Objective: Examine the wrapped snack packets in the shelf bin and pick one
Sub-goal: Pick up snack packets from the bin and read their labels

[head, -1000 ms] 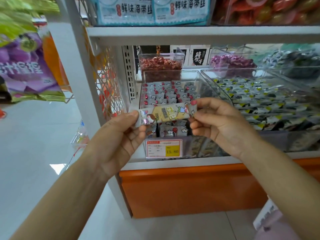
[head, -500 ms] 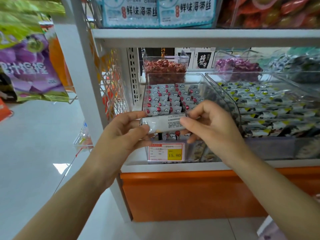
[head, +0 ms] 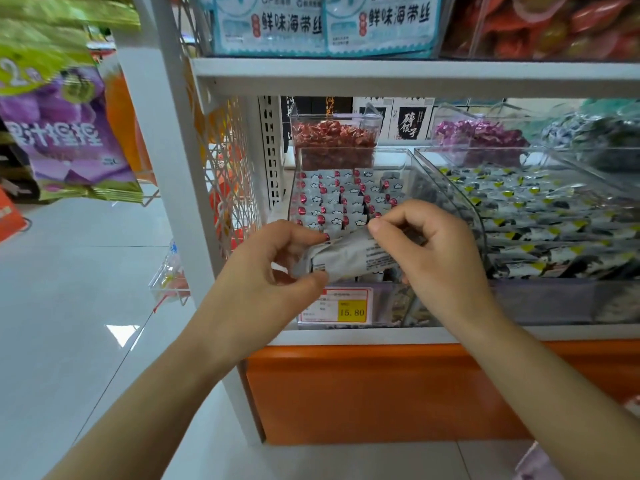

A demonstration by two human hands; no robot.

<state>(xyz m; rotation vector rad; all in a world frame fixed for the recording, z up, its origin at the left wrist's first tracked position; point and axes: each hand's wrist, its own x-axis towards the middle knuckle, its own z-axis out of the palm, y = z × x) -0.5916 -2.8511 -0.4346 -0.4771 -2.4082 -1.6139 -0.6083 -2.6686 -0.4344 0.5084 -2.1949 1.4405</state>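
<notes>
A long wrapped snack packet (head: 349, 259) hangs level in front of the clear shelf bin (head: 405, 168), its grey printed back facing me. My left hand (head: 266, 268) pinches its left end between thumb and fingers. My right hand (head: 429, 251) pinches its upper right edge with curled fingers. Behind the hands, the bin holds several rows of grey packets (head: 332, 199) with red dots and white clouds. A price label (head: 336, 304) reading 15.80 sits on the bin's front.
A wide clear bin of black, white and yellow packets (head: 540, 216) stands to the right. Smaller tubs of red (head: 332, 136) and purple candies (head: 478, 133) sit behind. A white shelf board (head: 415, 76) runs overhead; purple snack bags (head: 65, 133) hang at left.
The packet has been turned over from its yellow picture side to its grey printed back. Both hands kept hold of its ends, and the view has come closer to the shelf.
</notes>
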